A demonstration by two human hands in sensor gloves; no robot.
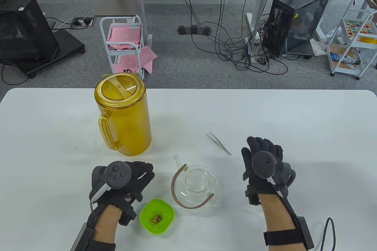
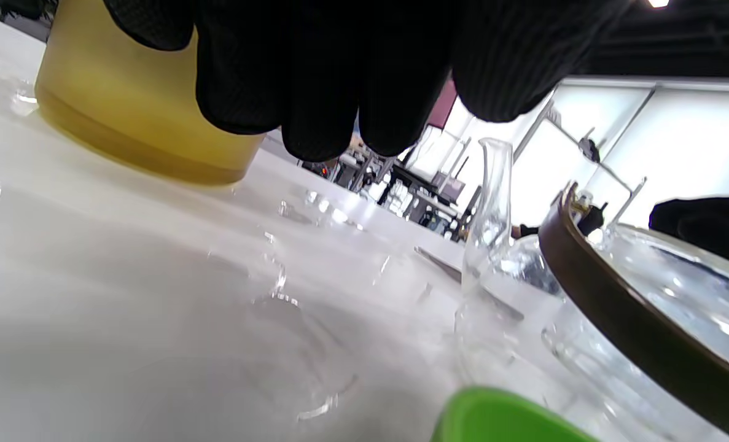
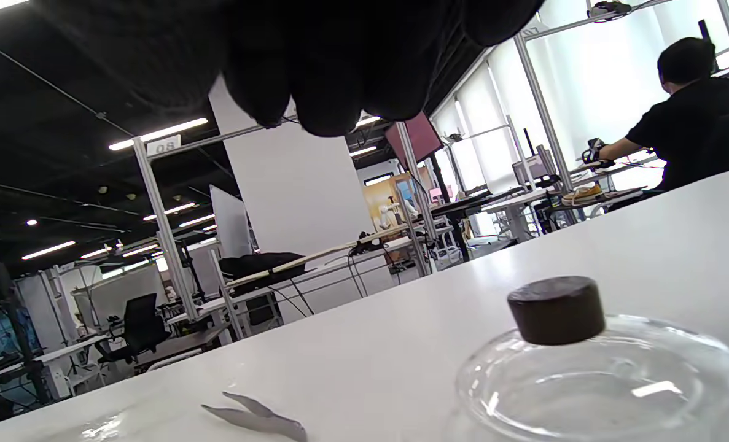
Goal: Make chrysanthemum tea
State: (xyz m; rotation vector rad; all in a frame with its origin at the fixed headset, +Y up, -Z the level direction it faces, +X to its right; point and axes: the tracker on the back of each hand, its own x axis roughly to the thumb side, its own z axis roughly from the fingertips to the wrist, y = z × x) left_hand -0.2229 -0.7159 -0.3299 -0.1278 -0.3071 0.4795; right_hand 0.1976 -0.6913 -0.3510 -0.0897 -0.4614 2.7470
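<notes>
Teapot (image 1: 195, 185) stands open and empty; flowers wait in the bowl (image 1: 156, 216) at 7 o'clock. My left grip (image 1: 123, 180) and right grip (image 1: 265, 162) hang relaxed, holding nothing.

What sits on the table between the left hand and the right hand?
In the table view, the glass teapot, lid off, stands between the left hand and right hand; the green bowl lies nearer the left.

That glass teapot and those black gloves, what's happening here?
A person in sensor gloves is setting up chrysanthemum tea. The glass teapot stands open, its lid lying on the table. Both the left hand and right hand hold nothing. A green bowl of dried flower, tweezers and a yellow pitcher wait nearby.
</notes>
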